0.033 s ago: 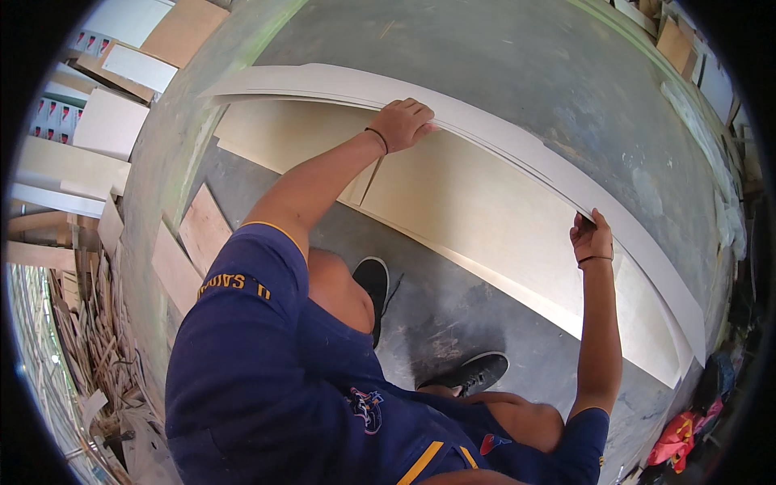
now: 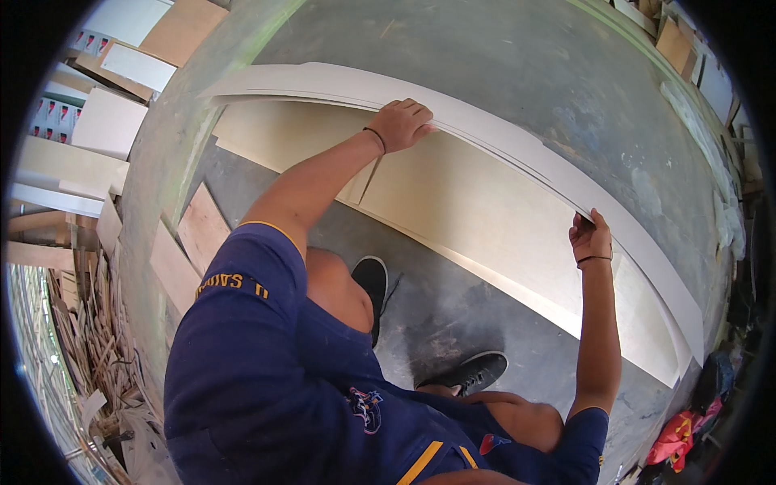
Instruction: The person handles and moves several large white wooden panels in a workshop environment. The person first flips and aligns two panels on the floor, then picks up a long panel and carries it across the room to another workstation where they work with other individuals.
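Long, narrow white boards, stacked with thin gaps between their edges, stretch in an arc across the view. Over their near edge my left hand is closed, fingers curled on top. Farther right, my right hand grips the same edge, its thumb and fingers pinched around it. Beneath and nearer to me lie cream panels on the floor, with a narrow slit between two of them below my left wrist. The undersides of the boards at my fingers are partly hidden.
My shoes stand on the grey concrete floor just before the panels. Wooden boards lie to my left, near a heap of thin wood offcuts. Stacked sheets fill the far left. A red bag-like bundle sits at lower right.
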Demonstrator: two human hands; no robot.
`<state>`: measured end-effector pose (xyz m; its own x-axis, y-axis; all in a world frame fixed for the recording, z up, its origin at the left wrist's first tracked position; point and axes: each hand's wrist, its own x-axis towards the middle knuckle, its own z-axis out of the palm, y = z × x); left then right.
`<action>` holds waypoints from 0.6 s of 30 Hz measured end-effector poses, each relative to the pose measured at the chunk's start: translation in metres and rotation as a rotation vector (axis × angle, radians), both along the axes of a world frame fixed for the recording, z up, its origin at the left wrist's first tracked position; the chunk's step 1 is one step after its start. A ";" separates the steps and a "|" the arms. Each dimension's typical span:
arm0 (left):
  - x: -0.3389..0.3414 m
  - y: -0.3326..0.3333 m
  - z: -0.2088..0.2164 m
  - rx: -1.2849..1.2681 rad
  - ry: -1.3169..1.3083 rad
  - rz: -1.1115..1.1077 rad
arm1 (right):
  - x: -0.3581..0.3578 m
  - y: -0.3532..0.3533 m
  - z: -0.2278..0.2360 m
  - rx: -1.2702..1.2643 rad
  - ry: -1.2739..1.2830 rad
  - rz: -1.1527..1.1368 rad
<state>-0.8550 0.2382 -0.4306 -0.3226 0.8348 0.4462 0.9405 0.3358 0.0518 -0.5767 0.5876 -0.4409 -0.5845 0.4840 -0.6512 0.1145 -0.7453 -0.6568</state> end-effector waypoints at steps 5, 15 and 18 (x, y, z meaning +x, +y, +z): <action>0.000 -0.010 -0.007 -0.042 0.014 -0.046 | -0.004 0.000 -0.002 0.033 0.036 0.007; 0.011 -0.024 -0.009 -0.166 -0.041 -0.033 | 0.009 -0.008 -0.010 -0.022 0.008 0.003; 0.018 -0.035 -0.018 -0.368 -0.072 -0.031 | 0.024 -0.023 -0.030 -0.064 0.002 -0.010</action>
